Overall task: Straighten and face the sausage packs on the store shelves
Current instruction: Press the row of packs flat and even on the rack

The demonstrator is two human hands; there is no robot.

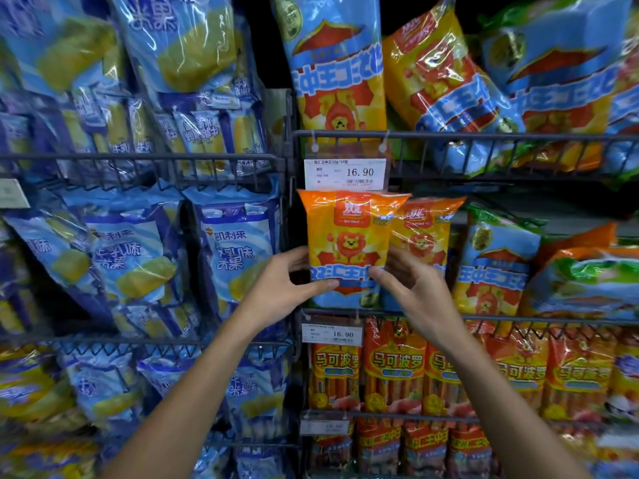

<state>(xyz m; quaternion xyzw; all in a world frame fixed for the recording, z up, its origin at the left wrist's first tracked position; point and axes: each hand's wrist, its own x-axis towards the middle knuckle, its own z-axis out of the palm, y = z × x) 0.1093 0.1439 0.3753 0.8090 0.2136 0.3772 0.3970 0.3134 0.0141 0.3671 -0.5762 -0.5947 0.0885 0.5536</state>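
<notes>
An orange, yellow and blue sausage pack with a lion picture [347,243] stands upright at the left end of the middle wire shelf [518,319]. My left hand [287,281] grips its lower left edge, thumb across the front. My right hand [411,285] grips its lower right edge. A second pack of the same kind [425,233] stands upright just behind and to the right. Further right, packs [491,271] lean or lie on their sides, upside down.
The shelf above holds tilted, upside-down sausage packs [339,70]. A price tag reading 16.90 [345,173] hangs from its rail. Below are orange sausage packs [394,368] in rows. The left bay holds blue snack bags [238,250] behind wire rails.
</notes>
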